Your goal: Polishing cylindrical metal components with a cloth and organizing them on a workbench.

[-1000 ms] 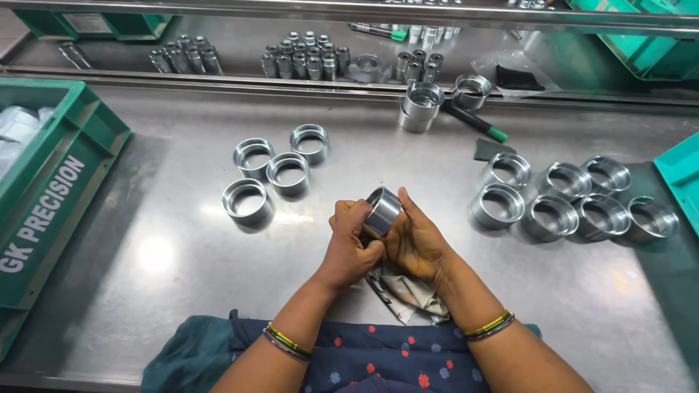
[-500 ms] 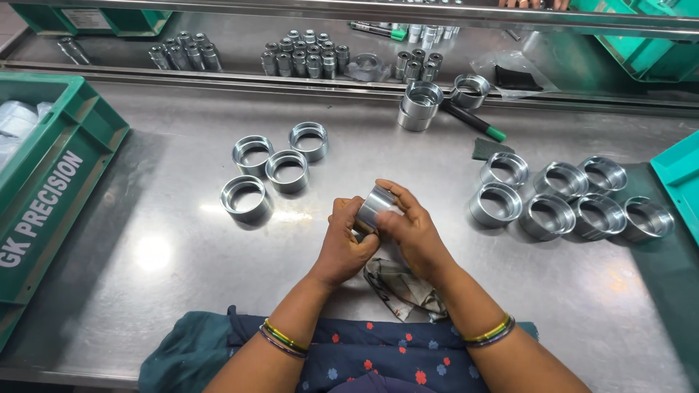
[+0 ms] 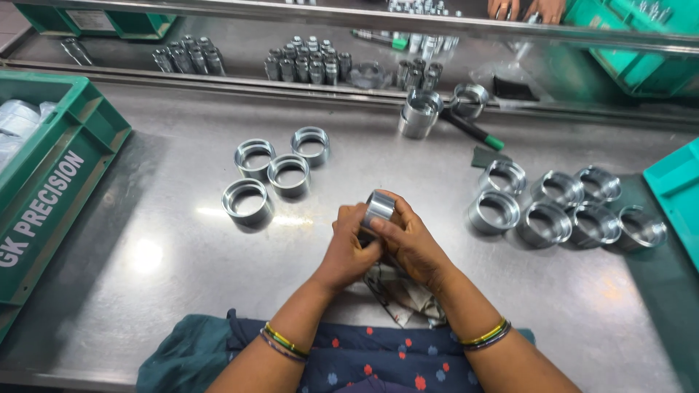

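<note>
Both hands grip one short metal ring [image 3: 378,207] above the steel table [image 3: 145,291].

The left hand [image 3: 349,251] and right hand [image 3: 408,244] close around the ring from either side, holding it tilted over a patterned cloth [image 3: 404,302]. Four finished-looking rings [image 3: 277,178] lie to the left, a larger group [image 3: 561,207] to the right. The smooth ring could slip from the fingers and strike the table, likely marking its surface. Fingers cover its lower half; its bore cannot be seen. The green crate [image 3: 51,189] is cut off at the frame edge.
</note>
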